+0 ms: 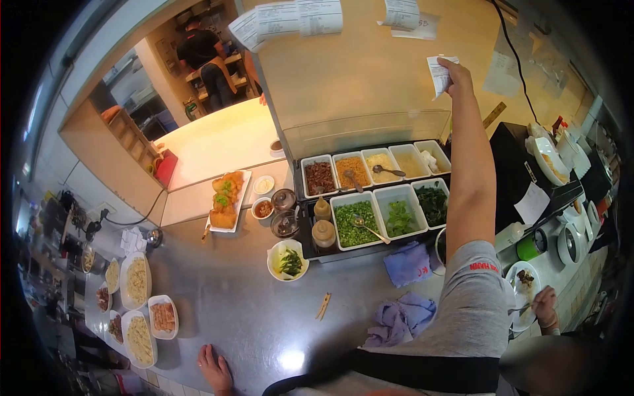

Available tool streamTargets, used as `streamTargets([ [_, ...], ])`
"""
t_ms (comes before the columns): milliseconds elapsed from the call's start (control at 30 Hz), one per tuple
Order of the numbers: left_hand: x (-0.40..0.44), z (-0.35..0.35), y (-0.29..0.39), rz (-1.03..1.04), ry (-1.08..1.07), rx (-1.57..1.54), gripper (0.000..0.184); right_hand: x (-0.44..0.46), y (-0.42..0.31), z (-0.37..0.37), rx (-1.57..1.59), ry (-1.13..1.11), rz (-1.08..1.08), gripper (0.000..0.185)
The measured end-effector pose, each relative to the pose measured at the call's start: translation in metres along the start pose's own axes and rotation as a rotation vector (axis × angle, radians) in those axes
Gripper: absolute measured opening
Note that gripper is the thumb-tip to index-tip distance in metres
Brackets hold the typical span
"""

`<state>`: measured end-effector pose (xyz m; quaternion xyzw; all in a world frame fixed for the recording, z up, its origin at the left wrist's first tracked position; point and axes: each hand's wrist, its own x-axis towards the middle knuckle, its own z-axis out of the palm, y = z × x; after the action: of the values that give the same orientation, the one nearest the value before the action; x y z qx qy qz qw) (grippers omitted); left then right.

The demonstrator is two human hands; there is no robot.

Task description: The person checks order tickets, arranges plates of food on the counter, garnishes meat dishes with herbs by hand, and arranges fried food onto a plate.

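My right hand (454, 74) is stretched up and forward, its fingers pinching a printed order slip (438, 78) in front of the pale wall panel. My left hand (215, 371) lies on the steel counter (251, 310) with its fingers extended and nothing in them. Closest to the left hand is a white dish of pinkish-brown pieces (163, 317). A wooden clothespin (323, 306) lies by itself on the counter between the two arms. Under my right arm are crumpled purple cloths (404, 318).
Topping tubs, including chopped green onion (356, 223), stand at the back centre. A plate of fried food (226, 201) sits left of them, above a bowl of greens (288, 261). Noodle dishes (137, 280) line the left side. At right, another person's hand (545, 305) is beside a plate.
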<state>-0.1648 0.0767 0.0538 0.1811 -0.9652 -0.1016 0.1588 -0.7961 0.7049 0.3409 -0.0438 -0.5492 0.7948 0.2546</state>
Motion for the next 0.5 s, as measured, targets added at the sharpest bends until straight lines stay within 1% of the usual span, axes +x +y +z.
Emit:
streamTargets([
  [33,-0.003,0.004,-0.006,0.014,0.007,-0.007,0.043,-0.015,-0.002,0.006,-0.016,-0.018,-0.006,0.028],
  [133,-0.003,0.002,-0.006,0.033,0.018,-0.006,0.044,-0.064,0.001,0.040,-0.226,-0.211,0.018,0.025],
  [200,-0.002,0.004,-0.010,0.051,0.017,0.005,0.044,-0.081,0.021,0.071,-0.279,-0.458,0.004,0.024],
  [267,-0.002,0.003,-0.008,0.043,0.016,0.005,0.044,-0.117,0.028,0.117,-0.382,-0.612,-0.030,0.025],
  [333,-0.002,0.002,-0.007,0.037,0.018,-0.004,0.044,-0.152,0.038,0.165,-0.296,-0.717,-0.051,0.025],
  [400,-0.002,0.002,-0.008,0.034,0.025,-0.019,0.044,-0.176,0.052,0.209,-0.117,-0.767,-0.116,0.023],
  [500,-0.001,0.000,-0.006,-0.003,0.010,-0.035,0.044,-0.179,0.073,0.256,-0.073,-0.710,-0.184,0.022],
])
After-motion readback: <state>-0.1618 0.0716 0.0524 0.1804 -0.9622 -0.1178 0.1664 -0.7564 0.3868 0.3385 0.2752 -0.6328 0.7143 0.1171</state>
